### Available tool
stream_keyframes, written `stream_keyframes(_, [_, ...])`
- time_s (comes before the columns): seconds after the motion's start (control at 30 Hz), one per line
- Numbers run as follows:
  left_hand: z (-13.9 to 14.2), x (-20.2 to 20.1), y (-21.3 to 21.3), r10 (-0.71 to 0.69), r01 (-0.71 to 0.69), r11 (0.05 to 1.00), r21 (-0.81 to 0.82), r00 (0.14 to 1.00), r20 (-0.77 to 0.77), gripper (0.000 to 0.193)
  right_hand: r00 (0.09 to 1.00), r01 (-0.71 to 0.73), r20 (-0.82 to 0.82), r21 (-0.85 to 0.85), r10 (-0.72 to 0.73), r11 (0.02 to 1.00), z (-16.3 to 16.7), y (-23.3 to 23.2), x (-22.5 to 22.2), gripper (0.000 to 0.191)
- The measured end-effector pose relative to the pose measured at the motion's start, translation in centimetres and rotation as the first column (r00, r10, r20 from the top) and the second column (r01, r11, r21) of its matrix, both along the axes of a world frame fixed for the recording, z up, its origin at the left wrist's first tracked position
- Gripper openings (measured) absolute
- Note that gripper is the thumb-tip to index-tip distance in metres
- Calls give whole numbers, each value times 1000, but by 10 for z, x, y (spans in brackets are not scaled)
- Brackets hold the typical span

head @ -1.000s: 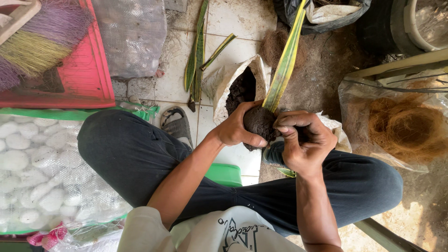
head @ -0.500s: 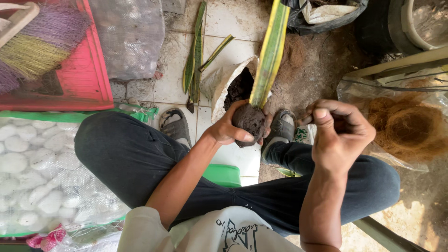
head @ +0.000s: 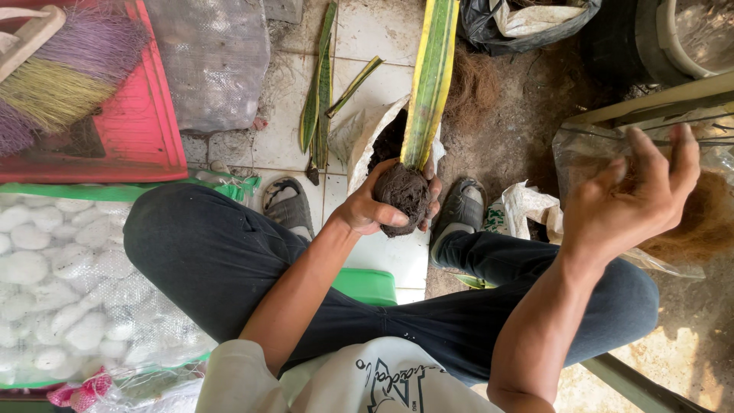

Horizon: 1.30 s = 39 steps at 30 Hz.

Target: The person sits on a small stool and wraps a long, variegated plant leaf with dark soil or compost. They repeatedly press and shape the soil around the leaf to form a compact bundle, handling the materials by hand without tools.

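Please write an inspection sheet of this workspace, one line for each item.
Surface: tiled floor, soil spread on its right part.
Job's things: soil ball at the base of a long green-yellow leaf; open white sack of soil behind it.
Clutter: loose leaves, bag of white pebbles, red tray with a brush, clear bag of brown fibre.
Grippers: left hand grips the soil ball; right hand raised, open, empty.
Cables: nothing seen.
Surroundings: black bag, sandals.

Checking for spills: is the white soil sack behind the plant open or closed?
Open. The white sack's mouth gapes, showing dark soil inside, just behind the soil ball held in the left hand.
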<state>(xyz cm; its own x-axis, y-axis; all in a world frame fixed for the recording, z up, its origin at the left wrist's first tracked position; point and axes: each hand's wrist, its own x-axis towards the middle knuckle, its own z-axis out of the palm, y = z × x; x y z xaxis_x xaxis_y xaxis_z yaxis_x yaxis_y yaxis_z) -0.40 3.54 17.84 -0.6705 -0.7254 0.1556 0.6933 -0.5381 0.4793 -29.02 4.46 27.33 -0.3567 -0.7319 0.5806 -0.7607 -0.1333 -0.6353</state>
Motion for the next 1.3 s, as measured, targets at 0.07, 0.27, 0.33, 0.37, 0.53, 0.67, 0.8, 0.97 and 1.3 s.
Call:
stream_keyframes(0.07, [-1,-1,0,11,-11,1000,5,1000,-1,72,999,23,-45,25,-22,999,8,-3,4,8])
stream_keyframes(0.27, [-9,-3,-1,60,-54,995,88,996,-72,71,838,-523,237,88,492,848,13,9,65,4])
stream_keyframes(0.33, [-13,0,0,87,-82,992,99,995,-53,70,735,-675,190,106,651,730,15,21,86,11])
stream_keyframes(0.37, [-15,1,0,104,-101,990,94,994,-26,70,745,-666,183,153,641,730,18,26,94,18])
stream_keyframes(0.53, [-19,4,3,136,-136,987,80,991,6,72,799,-598,151,303,582,742,33,33,117,31])
stream_keyframes(0.67, [-15,3,2,116,-115,989,95,993,-6,71,814,-578,169,320,555,751,37,30,120,25])
stream_keyframes(0.8, [-9,3,1,100,-97,990,101,995,-25,70,820,-572,210,297,532,764,35,32,122,19])
stream_keyframes(0.97, [-7,6,1,166,-168,983,69,986,36,66,805,-592,138,252,577,766,35,35,126,21])
stream_keyframes(1.3, [3,15,-2,301,-303,953,-6,946,116,46,710,-669,-65,249,701,700,29,37,134,34])
